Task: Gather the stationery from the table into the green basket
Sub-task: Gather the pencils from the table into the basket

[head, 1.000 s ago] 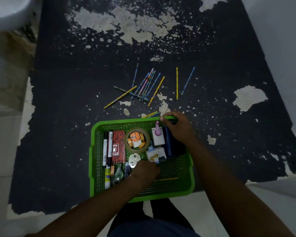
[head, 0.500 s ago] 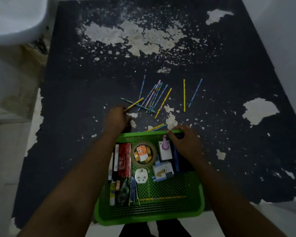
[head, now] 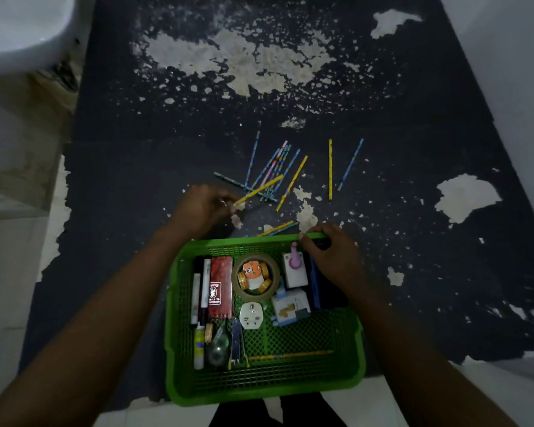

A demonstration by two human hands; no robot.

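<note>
Pencils (head: pixel 277 227) half behind green basket (head: pixel 244 242) rim

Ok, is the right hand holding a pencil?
No, the right hand grips the far rim of the green basket; the left hand pinches a yellow pencil.

Green plastic mesh basket (head: pixel 228 242) sits at the near edge of the dark tabletop (head: pixel 136 180), right hand (head: pixel 330 257) gripping its far rim. Beyond it, thin striped pencils (head: pixel 275 167) lie fanned in a loose pile. Left hand (head: pixel 202 208) pinches the yellow striped pencil (head: pixel 259 190) by its near end. Two stray pencils (head: pixel 278 228) lie just past the rim.
</note>
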